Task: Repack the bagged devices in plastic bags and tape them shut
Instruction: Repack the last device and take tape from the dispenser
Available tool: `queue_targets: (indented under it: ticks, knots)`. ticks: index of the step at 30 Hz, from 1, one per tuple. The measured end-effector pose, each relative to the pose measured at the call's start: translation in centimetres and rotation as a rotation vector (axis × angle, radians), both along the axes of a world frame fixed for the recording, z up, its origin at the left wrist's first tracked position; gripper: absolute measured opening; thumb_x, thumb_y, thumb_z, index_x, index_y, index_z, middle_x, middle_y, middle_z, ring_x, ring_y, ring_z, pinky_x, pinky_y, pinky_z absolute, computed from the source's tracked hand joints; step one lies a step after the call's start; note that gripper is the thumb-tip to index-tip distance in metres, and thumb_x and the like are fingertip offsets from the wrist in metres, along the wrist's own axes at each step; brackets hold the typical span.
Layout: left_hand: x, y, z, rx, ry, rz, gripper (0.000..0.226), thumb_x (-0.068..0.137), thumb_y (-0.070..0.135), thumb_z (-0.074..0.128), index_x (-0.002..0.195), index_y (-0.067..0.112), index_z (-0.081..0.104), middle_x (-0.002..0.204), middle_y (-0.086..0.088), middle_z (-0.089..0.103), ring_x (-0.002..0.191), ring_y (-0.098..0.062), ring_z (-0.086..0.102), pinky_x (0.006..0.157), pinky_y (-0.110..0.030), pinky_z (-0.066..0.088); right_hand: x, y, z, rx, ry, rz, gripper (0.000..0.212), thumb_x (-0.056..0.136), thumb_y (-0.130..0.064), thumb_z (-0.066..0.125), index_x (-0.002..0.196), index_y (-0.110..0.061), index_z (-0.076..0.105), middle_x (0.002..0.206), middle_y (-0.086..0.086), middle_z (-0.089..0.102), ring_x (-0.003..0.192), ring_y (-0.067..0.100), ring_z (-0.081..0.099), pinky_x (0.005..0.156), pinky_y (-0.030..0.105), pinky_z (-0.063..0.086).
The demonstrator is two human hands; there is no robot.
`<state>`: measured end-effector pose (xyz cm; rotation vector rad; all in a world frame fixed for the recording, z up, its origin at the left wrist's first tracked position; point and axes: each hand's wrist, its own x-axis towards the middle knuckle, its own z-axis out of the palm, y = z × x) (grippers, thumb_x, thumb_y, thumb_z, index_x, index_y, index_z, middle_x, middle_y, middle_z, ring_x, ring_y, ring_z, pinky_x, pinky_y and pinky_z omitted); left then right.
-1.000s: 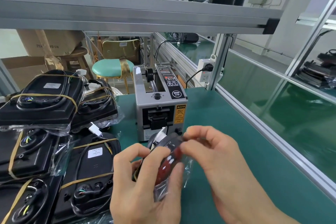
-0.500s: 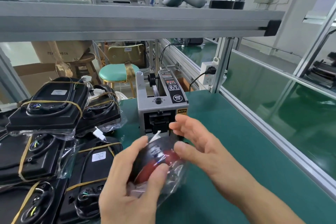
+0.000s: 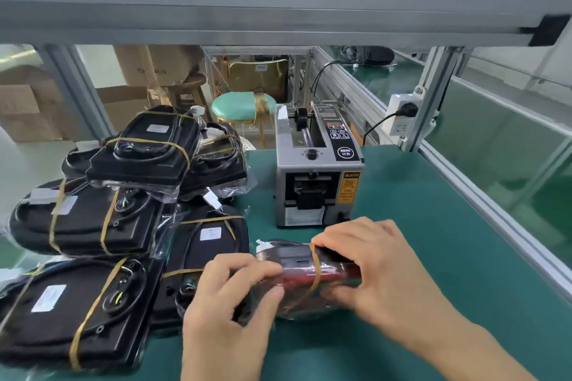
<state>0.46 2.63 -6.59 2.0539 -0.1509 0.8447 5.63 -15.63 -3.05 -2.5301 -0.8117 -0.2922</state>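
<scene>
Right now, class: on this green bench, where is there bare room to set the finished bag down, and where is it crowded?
Bare mat lies right of the tape dispenser, up to the aluminium rail. The left side is crowded with stacked bagged devices. The centre is taken by the left hand and right hand gripping the bagged device.

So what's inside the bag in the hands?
The bag holds a red and black device with a yellow band around it. Both hands, left and right, cover its ends.
</scene>
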Motion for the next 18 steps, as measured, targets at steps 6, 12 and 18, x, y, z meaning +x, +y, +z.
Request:
queue_targets:
  ticks: [6, 12, 18]
  knots:
    - [-0.5, 0.1, -1.7, 0.362, -0.154, -0.128, 0.021, 0.078, 0.036, 0.065, 0.066, 0.023, 0.075, 0.074, 0.012, 0.057, 0.070, -0.005, 0.050, 0.064, -0.020, 0.043, -0.3, 1.1, -0.4, -0.029, 0.006, -0.042, 0.047, 0.055, -0.036, 0.072, 0.102, -0.033, 0.066, 0.101, -0.023, 0.065, 0.092, 0.005, 0.055, 0.082, 0.026, 0.028]
    - [0.5, 1.5, -1.3, -0.082, 0.176, -0.181, 0.059, 0.059, 0.037, 0.074, 0.113, 0.051, 0.055, 0.120, 0.021, 0.058, 0.113, 0.003, 0.052, 0.090, -0.001, 0.034, -0.3, 1.0, 0.5, -0.064, 0.102, 0.002, 0.042, 0.063, -0.036, 0.072, 0.103, -0.036, 0.063, 0.101, -0.024, 0.062, 0.097, -0.001, 0.047, 0.089, 0.023, 0.028]
    - [0.3, 1.7, -0.8, 0.206, 0.092, -0.092, 0.051, 0.058, 0.062, 0.058, 0.102, 0.038, 0.061, 0.101, 0.016, 0.063, 0.100, -0.003, 0.049, 0.095, -0.018, 0.024, 2.8, -0.6, 3.8, 0.380, 0.655, -0.110, 0.018, 0.073, -0.031, 0.071, 0.090, -0.037, 0.074, 0.085, -0.021, 0.069, 0.078, -0.005, 0.062, 0.071, 0.005, 0.046]
